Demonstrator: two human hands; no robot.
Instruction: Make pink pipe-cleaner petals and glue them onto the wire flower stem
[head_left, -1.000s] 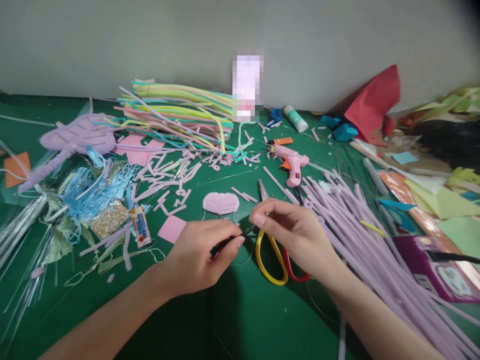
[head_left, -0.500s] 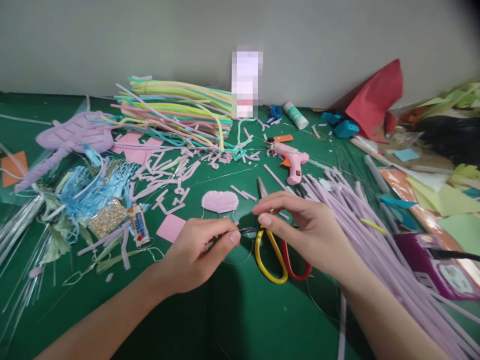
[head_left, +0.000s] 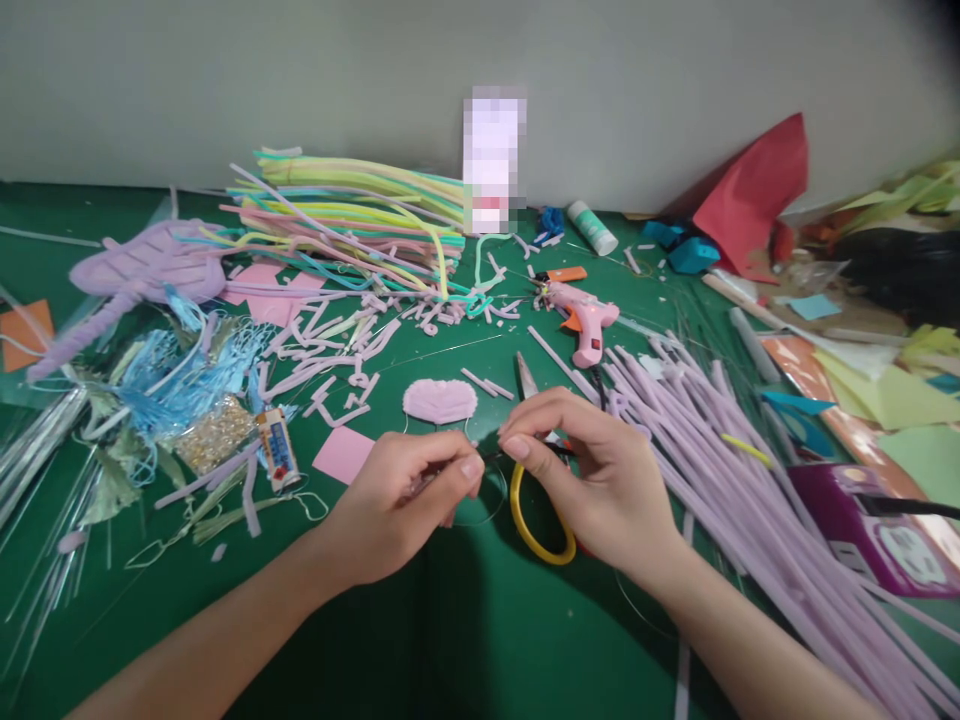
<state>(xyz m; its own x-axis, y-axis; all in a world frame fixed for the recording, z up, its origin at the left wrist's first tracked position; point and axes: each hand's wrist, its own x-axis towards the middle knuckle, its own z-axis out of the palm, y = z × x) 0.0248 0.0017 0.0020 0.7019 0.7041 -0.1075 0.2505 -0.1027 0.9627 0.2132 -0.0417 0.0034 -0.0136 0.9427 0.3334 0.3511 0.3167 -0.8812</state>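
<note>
My left hand [head_left: 424, 500] is closed in a pinch on a small dark, thin piece [head_left: 491, 455] whose kind I cannot make out. Thumb and fingertips of my right hand [head_left: 577, 460] are pressed together at the other end of that piece. A thin wire loop [head_left: 484, 522] hangs below the fingers. Just beyond my left hand lies a fuzzy lilac pad [head_left: 440, 401] with thin strands at its sides. Scissors with one yellow handle [head_left: 541, 555] lie on the table, partly covered by my right hand; little of their red handle shows.
A pink glue gun [head_left: 589, 325] lies behind my right hand, near a bundle of lilac pipe cleaners [head_left: 720, 500]. Coloured pipe cleaners [head_left: 352, 220] and cut pieces [head_left: 337, 340] spread across the back. Blue tassels [head_left: 165, 370] and a bag of beads [head_left: 217, 435] lie left.
My right thumb and fingers have closed together onto the dark piece by my left hand. The right hand now hides more of the scissors' red handle. My left hand has barely moved.
</note>
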